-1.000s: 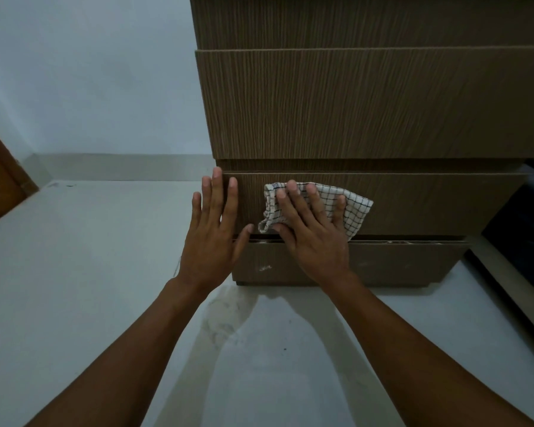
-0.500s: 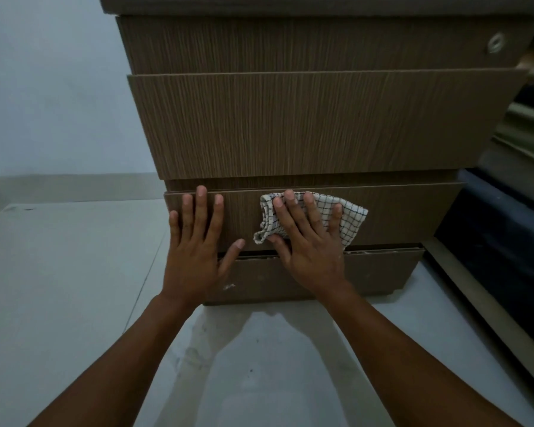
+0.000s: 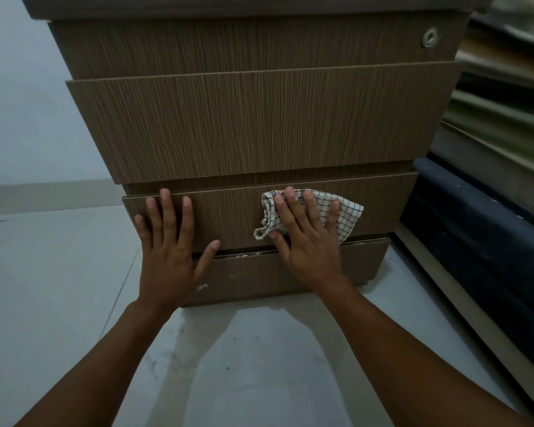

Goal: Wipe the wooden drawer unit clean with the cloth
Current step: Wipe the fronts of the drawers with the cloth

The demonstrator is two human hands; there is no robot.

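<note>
Checked cloth [image 3: 346, 211] lies crosswise on the drawer front [image 3: 228, 217], pinned by the flat right hand [image 3: 309, 241]; left hand [image 3: 170, 251] splayed.

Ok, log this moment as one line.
right hand: flat on cloth, third drawer | left hand: bare, bracing same drawer

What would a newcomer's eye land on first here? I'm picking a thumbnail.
Probably the checked cloth, pale against the dark wooden drawer unit, pressed flat to the third drawer front by the right hand. Next, the left hand spread bare on the same front, near its left edge.
</note>
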